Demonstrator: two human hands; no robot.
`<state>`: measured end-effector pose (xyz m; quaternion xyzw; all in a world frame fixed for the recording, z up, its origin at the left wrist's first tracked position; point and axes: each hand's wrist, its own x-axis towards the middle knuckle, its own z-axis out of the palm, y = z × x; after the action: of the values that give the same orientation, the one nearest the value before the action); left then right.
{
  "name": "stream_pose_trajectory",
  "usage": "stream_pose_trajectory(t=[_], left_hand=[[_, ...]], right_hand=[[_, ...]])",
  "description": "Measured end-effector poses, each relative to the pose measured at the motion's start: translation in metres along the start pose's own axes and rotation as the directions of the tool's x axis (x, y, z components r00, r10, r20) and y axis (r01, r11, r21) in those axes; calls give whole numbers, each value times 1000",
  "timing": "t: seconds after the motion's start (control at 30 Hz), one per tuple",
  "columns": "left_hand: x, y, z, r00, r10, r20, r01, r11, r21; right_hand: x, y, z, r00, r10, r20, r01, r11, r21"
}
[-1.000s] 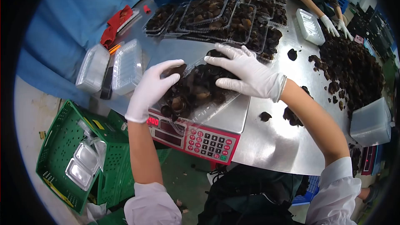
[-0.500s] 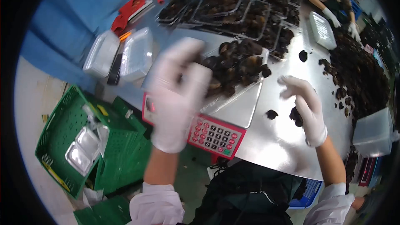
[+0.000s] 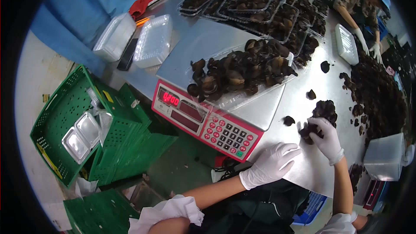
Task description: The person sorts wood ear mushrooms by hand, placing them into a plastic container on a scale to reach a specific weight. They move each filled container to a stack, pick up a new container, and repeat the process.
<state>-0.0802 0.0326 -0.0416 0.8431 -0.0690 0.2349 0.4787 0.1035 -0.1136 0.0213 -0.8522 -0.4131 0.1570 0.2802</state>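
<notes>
My right hand (image 3: 328, 143), white-gloved, has its fingers closed around dark wood ear mushrooms (image 3: 307, 133) on the steel table. Just beyond it lies a small heap of the same mushrooms (image 3: 326, 111). My left hand (image 3: 272, 164), also gloved, hovers at the table's front edge with fingers stretched out and nothing in them. To its upper left stands a red digital scale (image 3: 184, 123) with lit red digits. On the scale's plate rests a clear plastic tray (image 3: 232, 100) of wood ear mushrooms (image 3: 236, 76), some close to its rim.
Filled clear trays (image 3: 253, 0) are stacked at the back. Empty white trays (image 3: 152, 41) stand at the left, above green crates (image 3: 125, 141). A large mushroom pile (image 3: 377, 91) covers the right side, where a co-worker (image 3: 357, 8) works beside a white container (image 3: 346, 43).
My left hand has moved from over the scale down to the table's front edge. My right hand has lowered onto mushrooms, and a small heap now lies beside it. The view has shifted slightly.
</notes>
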Motion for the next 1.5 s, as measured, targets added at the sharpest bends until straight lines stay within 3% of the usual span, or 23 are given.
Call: stream_pose_trajectory(t=[0.03, 0.1, 0.23, 0.3, 0.4, 0.47, 0.5, 0.57, 0.63, 0.67, 0.73, 0.8, 0.83, 0.87, 0.9, 0.93, 0.97, 1.03, 1.07, 1.13, 1.2, 1.33, 1.5], left_hand=[[-5, -6, 5, 999, -39, 35, 37, 998, 56], [-5, -12, 11, 995, -69, 70, 60, 992, 114], [-4, -9, 16, 999, -27, 45, 17, 977, 214], [-4, -10, 15, 996, -28, 89, 11, 982, 188], [-7, -8, 12, 996, 11, 92, -30, 980, 199], [-5, -8, 10, 996, 19, 91, -35, 984, 177], [-6, -8, 9, 996, 19, 89, -35, 984, 178], [-7, -7, 6, 998, 28, 56, -33, 994, 100], [-12, -8, 3, 998, 57, 22, -58, 997, 42], [-18, -4, -4, 992, 127, -4, -127, 992, -18], [-26, 14, -37, 963, 253, -90, -258, 965, -40], [-24, 26, -93, 904, 406, -133, -386, 910, 149], [-21, 32, -139, 926, 376, 41, -368, 870, 330], [-16, 45, -182, 949, -150, 277, -103, 684, 723], [-10, 31, -218, 993, 74, -90, 16, 679, 734], [2, 12, -234, 814, 92, -573, 242, 843, 479], [16, -24, -270, 655, 216, -724, 299, 806, 511], [37, -77, -330, 661, 26, -750, 355, 869, 343], [43, -110, -357, 677, -133, -724, 472, 833, 288], [57, -162, -385, 712, -329, -620, 664, 602, 443], [82, -174, -392, 640, -618, -456, 725, 291, 624], [101, -204, -394, 630, -635, -447, 689, 191, 699], [98, -224, -407, 707, -611, -356, 638, 333, 694]], right_hand=[[5, -1, 2, 977, -170, -125, 123, 939, -321], [19, -31, -8, 993, 19, -118, -31, 995, -99], [62, -110, -3, 907, -386, -167, 388, 922, -24], [90, -149, 10, 766, -606, -214, 605, 792, -76], [129, -188, 28, 712, -680, -174, 676, 731, -95], [156, -195, 40, 615, -775, -144, 669, 610, -424], [172, -188, 44, 584, -797, -157, 686, 587, -429], [180, -189, 30, 589, -772, -238, 729, 635, -257], [176, -189, 18, 728, -601, -329, 667, 731, 141], [173, -187, 12, 844, -454, -284, 534, 675, 509], [165, -184, 2, 963, -265, -39, 109, 256, 960], [159, -180, -6, 978, -199, 69, -41, 142, 989], [158, -176, -9, 972, -195, 129, -112, 96, 989], [154, -177, -9, 975, -166, 150, -132, 117, 984], [145, -178, -10, 979, -157, 130, -94, 222, 971], [135, -178, -11, 988, -138, 71, -17, 354, 935], [123, -177, -11, 992, -127, 10, 53, 481, 875], [96, -163, -11, 997, -28, -74, 73, 678, 731], [84, -149, -10, 993, 37, -110, 46, 744, 667], [59, -112, -7, 980, 140, -143, -23, 786, 617], [36, -84, -8, 961, 240, -139, -101, 771, 629], [-7, -28, -12, 912, 391, -127, -223, 730, 646], [-9, -54, -5, 911, 374, -175, -192, 758, 623]])
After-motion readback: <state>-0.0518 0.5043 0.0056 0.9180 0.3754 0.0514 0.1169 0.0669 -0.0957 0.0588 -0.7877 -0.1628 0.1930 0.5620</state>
